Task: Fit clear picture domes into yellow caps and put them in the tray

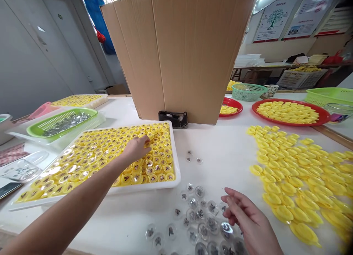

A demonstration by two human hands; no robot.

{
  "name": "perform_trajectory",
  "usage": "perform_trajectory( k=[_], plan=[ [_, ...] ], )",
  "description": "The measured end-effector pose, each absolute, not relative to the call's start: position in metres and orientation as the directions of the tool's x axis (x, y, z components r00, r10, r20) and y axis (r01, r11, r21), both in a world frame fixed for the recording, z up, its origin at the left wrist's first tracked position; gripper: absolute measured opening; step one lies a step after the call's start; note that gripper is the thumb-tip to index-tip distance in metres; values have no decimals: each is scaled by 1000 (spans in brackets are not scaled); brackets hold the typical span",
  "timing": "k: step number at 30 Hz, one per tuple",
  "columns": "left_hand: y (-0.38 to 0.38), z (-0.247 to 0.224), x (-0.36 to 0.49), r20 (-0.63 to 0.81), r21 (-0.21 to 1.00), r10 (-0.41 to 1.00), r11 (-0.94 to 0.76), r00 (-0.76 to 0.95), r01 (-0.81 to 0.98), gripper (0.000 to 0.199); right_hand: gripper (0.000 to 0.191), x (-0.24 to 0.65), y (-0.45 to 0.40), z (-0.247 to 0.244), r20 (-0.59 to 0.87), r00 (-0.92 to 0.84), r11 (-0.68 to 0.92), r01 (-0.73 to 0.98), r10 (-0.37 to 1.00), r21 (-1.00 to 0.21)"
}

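Note:
My left hand (135,149) reaches across a white tray (177,160) and its fingertips rest on rows of yellow round caps with clear domes (121,155). The fingers hide whatever lies directly under them. My right hand (245,214) hangs just above a scatter of loose clear domes (203,231) holding small dark insect-like figures, and nothing shows in its curled fingers. Three more domes (193,156) lie apart, near the tray's right rim. To the right of my right hand spreads a heap of loose yellow caps (298,185).
A tall cardboard sheet (179,53) stands at the table's far side beside a black tape dispenser (173,119). A red plate (255,110) holds yellow caps. Green baskets (247,91) stand behind it, and another (59,124) holds clear domes at left.

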State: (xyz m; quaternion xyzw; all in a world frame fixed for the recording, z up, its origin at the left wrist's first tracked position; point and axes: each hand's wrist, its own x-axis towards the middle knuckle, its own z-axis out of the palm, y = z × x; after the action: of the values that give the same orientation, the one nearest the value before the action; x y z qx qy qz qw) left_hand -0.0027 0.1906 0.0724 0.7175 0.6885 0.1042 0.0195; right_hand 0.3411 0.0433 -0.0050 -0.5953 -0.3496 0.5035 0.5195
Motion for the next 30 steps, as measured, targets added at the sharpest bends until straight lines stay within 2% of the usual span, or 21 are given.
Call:
perform_trajectory(
  k=[7, 11, 13, 15, 16, 20, 22, 25, 30],
  plan=[
    [194, 54, -14, 178, -14, 984, -17, 20, 1000, 31, 49, 364, 36, -14, -176, 289, -197, 44, 941, -980],
    [195, 52, -23, 158, -56, 987, 22, -13, 998, 37, 38, 376, 35, -16, -103, 278, -176, 250, 955, -952],
    [196, 53, -25, 142, -61, 990, 23, -14, 998, 41, 27, 369, 39, -12, 25, 155, -57, 500, 988, -864],
    [197, 55, -26, 126, -61, 992, 15, -7, 998, 45, 21, 357, 47, -7, 131, -56, 131, 715, 990, -687],
    [197, 57, -25, 115, -59, 993, 8, -1, 998, 47, 22, 349, 53, -4, 145, -142, 202, 760, 979, -618],
    [198, 66, -22, 60, -83, 997, -44, 49, 996, 56, 32, 319, 75, 0, 122, -345, 358, 791, 931, -496],
    [197, 69, -19, 34, -137, 997, -66, 72, 988, 53, 29, 310, 82, -1, 103, -404, 405, 798, 909, -447],
    [195, 70, -16, 4, -196, 995, -92, 95, 976, 46, 21, 304, 84, -3, 68, -436, 425, 814, 898, -396],
    [202, 64, -25, -5, -226, 998, -56, 57, 972, 42, 5, 315, 71, -5, 24, -420, 401, 846, 907, -353]
  ],
)
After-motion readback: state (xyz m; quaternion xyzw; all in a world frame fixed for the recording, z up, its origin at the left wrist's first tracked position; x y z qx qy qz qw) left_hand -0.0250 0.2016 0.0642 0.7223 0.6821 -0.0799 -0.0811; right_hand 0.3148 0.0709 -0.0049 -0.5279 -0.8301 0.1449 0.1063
